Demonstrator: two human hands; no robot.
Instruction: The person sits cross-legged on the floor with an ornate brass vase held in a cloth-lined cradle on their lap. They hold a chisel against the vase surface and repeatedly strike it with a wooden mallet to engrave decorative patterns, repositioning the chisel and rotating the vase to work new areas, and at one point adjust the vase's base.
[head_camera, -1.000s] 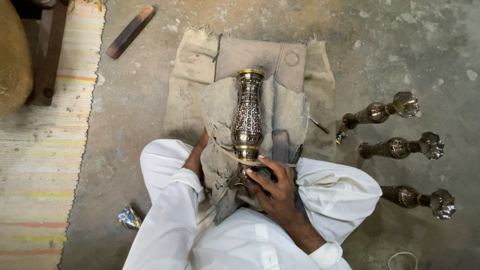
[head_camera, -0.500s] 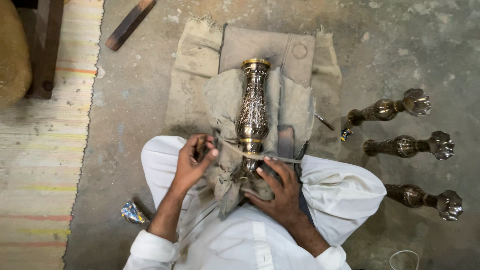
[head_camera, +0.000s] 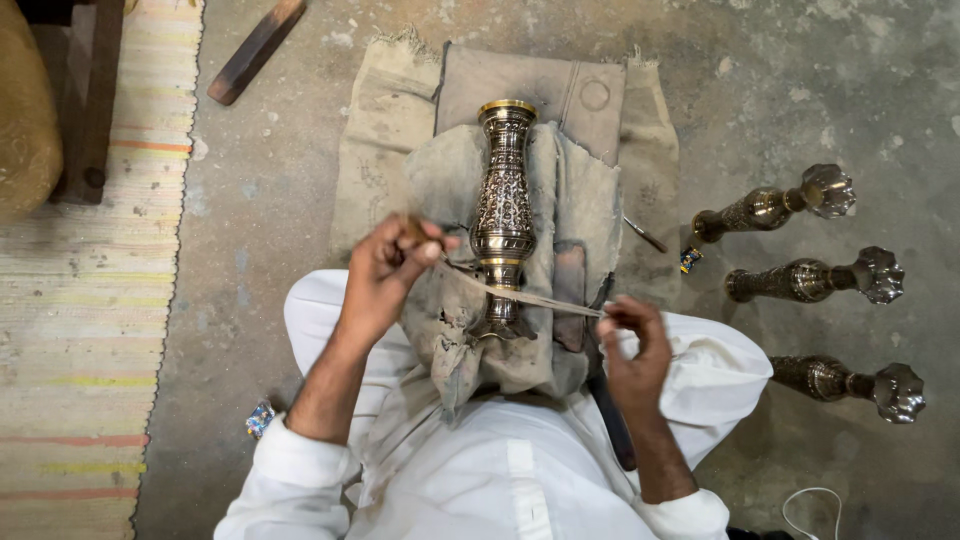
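An engraved brass vase (head_camera: 503, 205) lies on a grey cloth (head_camera: 575, 215) over my lap, its mouth pointing away from me. A thin strip (head_camera: 530, 297) is stretched taut across the vase's narrow neck near its foot. My left hand (head_camera: 390, 270) pinches the strip's left end, raised beside the vase. My right hand (head_camera: 630, 340) grips the other end, lower and to the right. I sit cross-legged in white clothing.
Three engraved brass vases (head_camera: 775, 207) (head_camera: 815, 278) (head_camera: 850, 378) lie on the concrete floor at the right. A burlap sack (head_camera: 375, 130) lies under the cloth. A wooden bar (head_camera: 255, 50) lies at the top left, a striped mat (head_camera: 70, 350) at the left, a small tool (head_camera: 645, 235) beside the cloth.
Both hands left the vase's base and moved apart. They now pull a strip tight across the vase's neck, left hand up and left, right hand out to the right.
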